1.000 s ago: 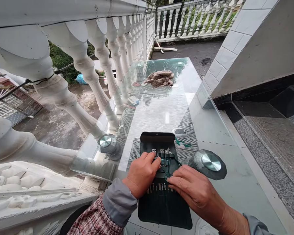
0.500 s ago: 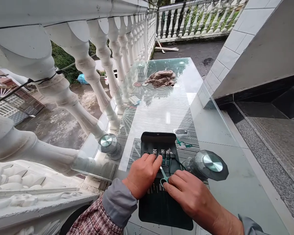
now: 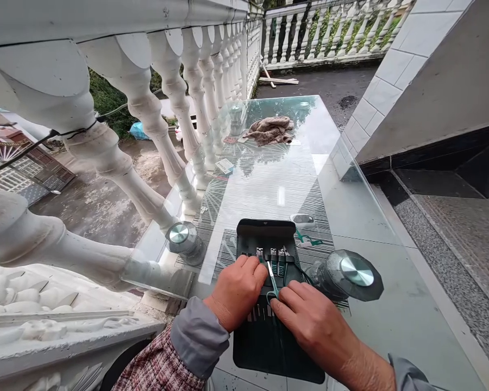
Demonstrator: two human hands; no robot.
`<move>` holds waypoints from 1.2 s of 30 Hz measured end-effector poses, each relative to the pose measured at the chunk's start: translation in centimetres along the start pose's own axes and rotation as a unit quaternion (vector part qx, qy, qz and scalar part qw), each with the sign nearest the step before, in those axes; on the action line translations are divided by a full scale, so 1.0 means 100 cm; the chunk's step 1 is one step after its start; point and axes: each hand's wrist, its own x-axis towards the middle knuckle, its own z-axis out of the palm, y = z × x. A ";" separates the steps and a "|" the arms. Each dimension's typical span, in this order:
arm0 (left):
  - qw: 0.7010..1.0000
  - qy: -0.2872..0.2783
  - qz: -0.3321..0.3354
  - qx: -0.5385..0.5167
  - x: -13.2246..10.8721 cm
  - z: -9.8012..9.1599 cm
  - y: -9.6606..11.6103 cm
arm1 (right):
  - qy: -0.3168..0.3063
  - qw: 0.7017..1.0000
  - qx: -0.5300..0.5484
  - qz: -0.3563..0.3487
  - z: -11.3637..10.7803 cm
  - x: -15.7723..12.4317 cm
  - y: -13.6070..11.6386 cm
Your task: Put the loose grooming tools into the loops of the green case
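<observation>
An unfolded black case (image 3: 277, 353) lies on the glass table, with nail clippers (image 3: 274, 262) and other small metal tools in its loops. My right hand (image 3: 315, 323) pinches the green handle of small scissors (image 3: 273, 283), whose blades point away from me over the middle of the case. To the left of the blades, my left hand (image 3: 237, 293) is closed at the case's left side, its fingertips hidden against the case; what they hold, if anything, cannot be made out.
Beyond the case lie a grey-white oval object (image 3: 302, 219) and a green item (image 3: 309, 239). A brown cloth (image 3: 271, 131) and a small box (image 3: 224, 166) are farther off. Round table legs (image 3: 352, 274) flank the case. A white balustrade (image 3: 163, 130) runs along the left.
The scissors' blades now show more fully and point more directly away from me. The left fingertips have come slightly apart from the blade tips.
</observation>
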 end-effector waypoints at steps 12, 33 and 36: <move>1.000 0.003 0.001 0.027 -0.001 0.000 0.001 | 0.008 1.000 -0.019 0.019 0.011 0.006 -0.001; 0.998 -0.055 -0.008 0.033 -0.004 -0.005 0.002 | -0.015 0.993 -0.007 0.117 0.023 0.005 0.003; 0.997 -0.070 -0.003 0.036 -0.004 -0.007 0.002 | -0.018 0.993 -0.011 0.114 0.023 0.005 0.003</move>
